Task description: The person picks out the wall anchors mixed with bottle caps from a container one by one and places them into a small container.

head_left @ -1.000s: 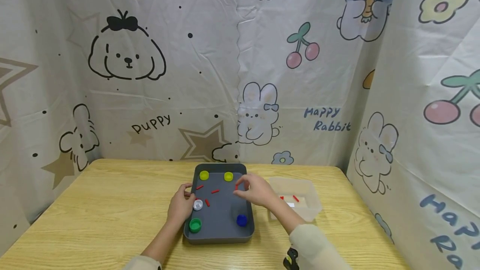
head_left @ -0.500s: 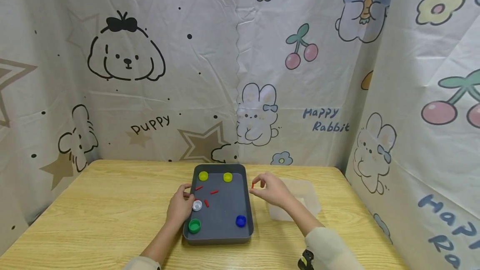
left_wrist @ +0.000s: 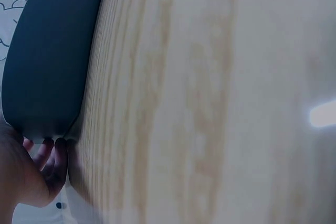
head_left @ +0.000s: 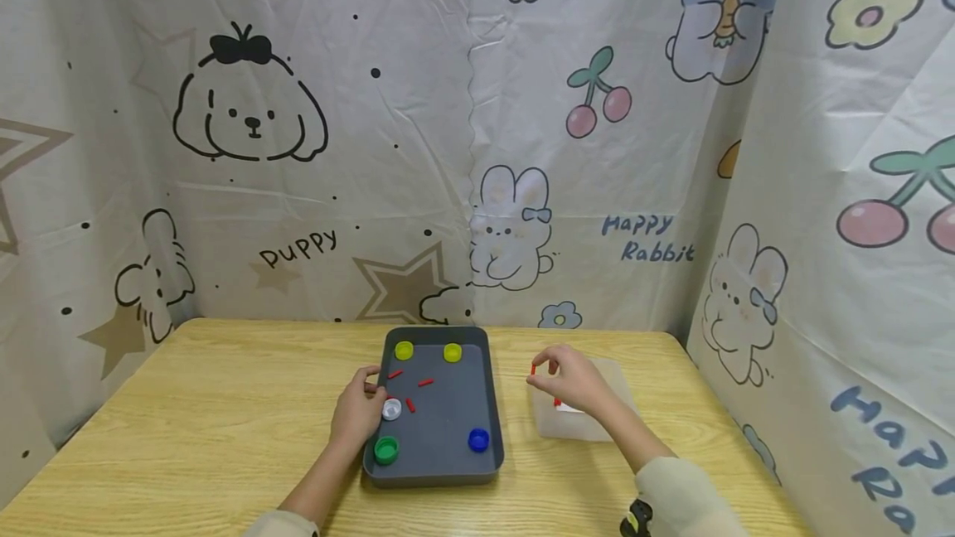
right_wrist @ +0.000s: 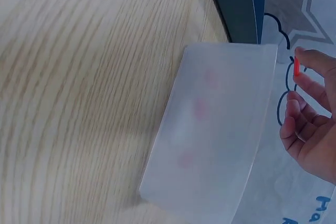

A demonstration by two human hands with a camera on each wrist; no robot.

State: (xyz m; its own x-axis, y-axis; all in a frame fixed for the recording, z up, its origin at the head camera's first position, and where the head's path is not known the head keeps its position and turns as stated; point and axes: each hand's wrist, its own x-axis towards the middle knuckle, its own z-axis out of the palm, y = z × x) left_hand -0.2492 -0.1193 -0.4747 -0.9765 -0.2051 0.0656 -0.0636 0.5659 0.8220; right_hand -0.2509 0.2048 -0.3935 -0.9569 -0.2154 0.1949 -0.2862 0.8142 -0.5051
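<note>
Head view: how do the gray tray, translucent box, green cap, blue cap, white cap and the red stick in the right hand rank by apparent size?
Largest to smallest:
1. gray tray
2. translucent box, partly hidden by the right hand
3. green cap
4. blue cap and white cap: too alike to rank
5. red stick

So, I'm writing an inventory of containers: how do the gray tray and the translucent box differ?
The gray tray is dark and opaque; the translucent box is pale, with red blurs showing through its wall. The tray is larger than the box. The left hand touches the tray's side; the right hand, pinching a red stick, is raised clear of the box. Both rest on the wooden table.
</note>
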